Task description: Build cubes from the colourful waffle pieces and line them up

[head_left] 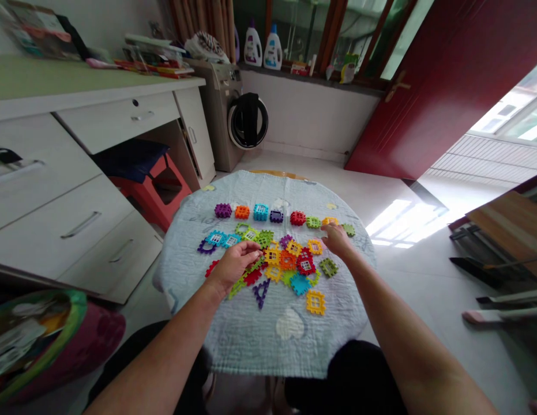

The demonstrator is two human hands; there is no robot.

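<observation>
My left hand [236, 264] is over the left part of a loose pile of toothed plastic building pieces, its thumb and fingers drawn together; whatever is between them is hidden. Close by lie red pieces [253, 277] and a purple triangle piece [260, 293]. My right hand [336, 238] reaches to the right end of a row of small stacks, beside a yellow stack [330, 221] and a green stack [348, 229]. Its thumb and forefinger look apart, with nothing visible between them. In the pile are an orange piece [288, 260], a dark red piece [305, 262] and a blue piece [300, 283].
The pieces lie on a round table with a pale blue cloth [246, 340]. Farther along the row stand a purple stack [222, 210] and a red stack [298, 218]. A red stool [153, 187], white drawers [78, 227] and a waste bin [78, 346] are left.
</observation>
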